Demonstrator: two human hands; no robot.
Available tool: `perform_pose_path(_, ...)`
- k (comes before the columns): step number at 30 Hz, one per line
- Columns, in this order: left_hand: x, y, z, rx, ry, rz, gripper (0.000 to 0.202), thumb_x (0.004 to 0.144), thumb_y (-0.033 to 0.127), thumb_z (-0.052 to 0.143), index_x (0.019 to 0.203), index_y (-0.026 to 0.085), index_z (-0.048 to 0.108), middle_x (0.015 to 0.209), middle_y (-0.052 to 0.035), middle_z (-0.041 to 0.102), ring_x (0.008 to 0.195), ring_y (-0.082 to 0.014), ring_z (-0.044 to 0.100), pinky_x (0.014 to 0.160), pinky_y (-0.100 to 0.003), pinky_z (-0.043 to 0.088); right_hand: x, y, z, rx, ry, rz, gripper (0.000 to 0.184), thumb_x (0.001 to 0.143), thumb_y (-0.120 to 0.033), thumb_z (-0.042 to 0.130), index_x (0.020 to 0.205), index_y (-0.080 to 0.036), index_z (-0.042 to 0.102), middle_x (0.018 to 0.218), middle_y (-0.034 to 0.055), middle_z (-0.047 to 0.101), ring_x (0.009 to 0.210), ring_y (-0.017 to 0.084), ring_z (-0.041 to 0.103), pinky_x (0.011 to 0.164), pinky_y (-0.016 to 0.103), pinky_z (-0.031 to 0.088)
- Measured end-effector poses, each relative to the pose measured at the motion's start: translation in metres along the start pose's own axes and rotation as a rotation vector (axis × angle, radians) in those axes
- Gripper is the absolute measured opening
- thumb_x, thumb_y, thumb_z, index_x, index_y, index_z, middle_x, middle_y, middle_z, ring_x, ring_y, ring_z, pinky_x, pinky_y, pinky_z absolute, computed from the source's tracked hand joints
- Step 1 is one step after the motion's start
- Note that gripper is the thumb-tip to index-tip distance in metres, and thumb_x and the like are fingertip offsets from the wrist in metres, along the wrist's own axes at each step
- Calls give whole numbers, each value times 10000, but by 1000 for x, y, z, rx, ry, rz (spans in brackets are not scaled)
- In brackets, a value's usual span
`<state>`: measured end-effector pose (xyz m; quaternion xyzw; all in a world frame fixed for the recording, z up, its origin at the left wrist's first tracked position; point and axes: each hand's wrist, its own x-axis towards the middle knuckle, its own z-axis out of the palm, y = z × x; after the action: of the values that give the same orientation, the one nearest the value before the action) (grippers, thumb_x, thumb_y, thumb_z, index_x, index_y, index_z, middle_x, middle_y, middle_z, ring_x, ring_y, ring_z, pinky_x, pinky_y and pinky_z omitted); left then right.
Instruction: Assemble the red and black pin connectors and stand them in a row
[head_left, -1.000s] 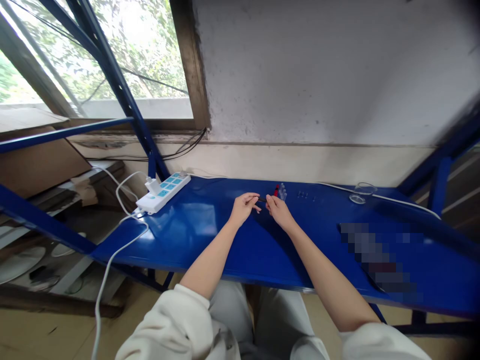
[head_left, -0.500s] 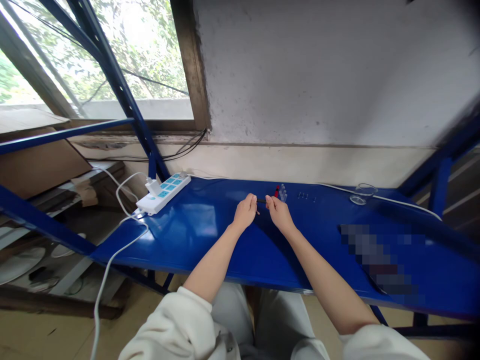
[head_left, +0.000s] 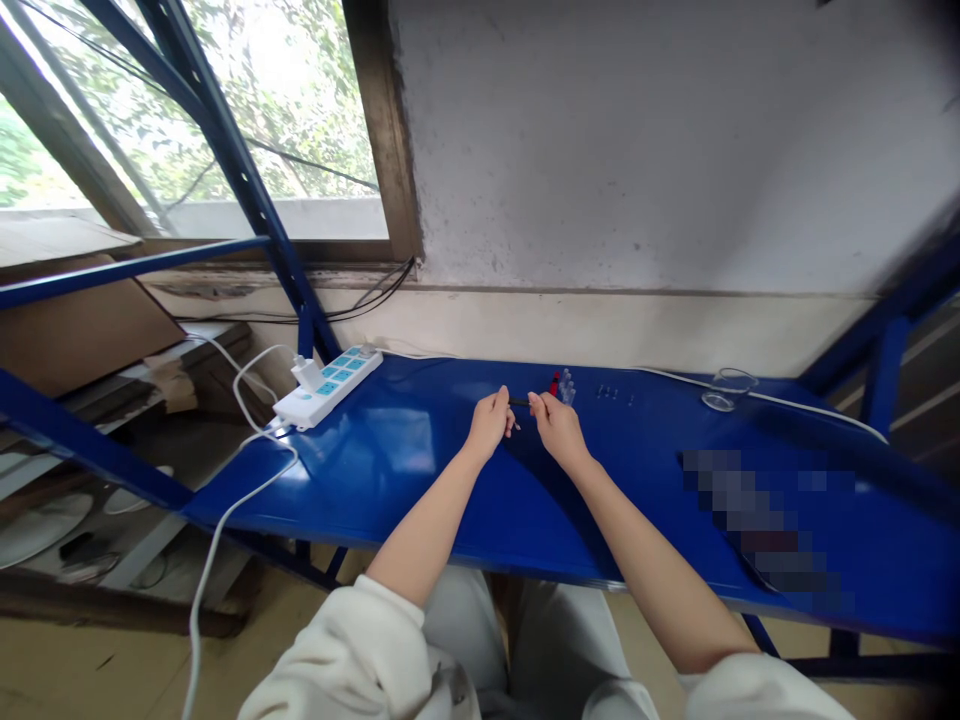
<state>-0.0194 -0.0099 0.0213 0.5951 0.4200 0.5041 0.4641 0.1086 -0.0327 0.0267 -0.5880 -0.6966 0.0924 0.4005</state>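
Note:
A thin black rod-like piece [head_left: 519, 402] runs between my two hands above the blue table [head_left: 360, 480]. My left hand [head_left: 491, 425] pinches its left end, with the lower fingers curled beneath. My right hand [head_left: 556, 425] is closed round its right end. The piece is too small for me to tell its kind. Just behind my right hand stand a red object [head_left: 555, 381] and several small clear tubes [head_left: 568, 385]. Further right, several tiny clear pieces [head_left: 606, 391] are on the tabletop.
A white power strip [head_left: 330, 388] with a plugged-in adapter lies at the table's left end, its cord hanging over the edge. To the right are a clear glass cup [head_left: 720, 399] and a dark, pixelated flat object [head_left: 757, 520]. Blue frame posts rise at both ends.
The fingers of my left hand have loosened and shifted slightly on the black piece. My right hand has barely moved.

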Motion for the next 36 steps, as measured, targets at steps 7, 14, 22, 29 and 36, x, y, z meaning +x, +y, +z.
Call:
perform_pose_path(7,2,-1,0,-64,15,-76,443,815,525,371,558,166,405,395,39,415,357,-85,455,423,-201,363,1,2,-3,1,-41,-40,339,880,-433,280,754,-203,494,594,18,528,511,142,476,512,236,303)
perform_pose_path(14,1,-1,-2,-59,52,-64,446,815,524,377,544,170,394,391,38,406,336,-69,413,404,-193,363,2,5,-4,139,-91,-70,248,857,-391,340,809,-204,495,637,11,545,538,133,483,534,239,352)
perform_pose_path(22,2,2,-4,-86,32,-5,422,789,535,419,695,136,520,565,-3,549,386,-56,469,377,-168,333,6,18,0,286,-80,-53,174,801,-346,449,868,-196,507,748,30,604,610,137,557,592,259,420)
perform_pose_path(29,6,-1,-7,-112,0,-1,333,690,401,610,879,127,615,674,-34,625,447,-58,491,400,-170,333,8,19,-7,245,-126,-36,161,783,-327,464,851,-192,518,731,27,601,592,131,541,587,262,415)
perform_pose_path(36,10,-1,-11,-120,274,16,310,699,414,598,825,131,592,645,-17,603,440,-57,470,415,-182,350,6,31,-23,69,-172,49,111,713,-293,530,713,-183,540,676,24,571,592,131,515,570,257,393)
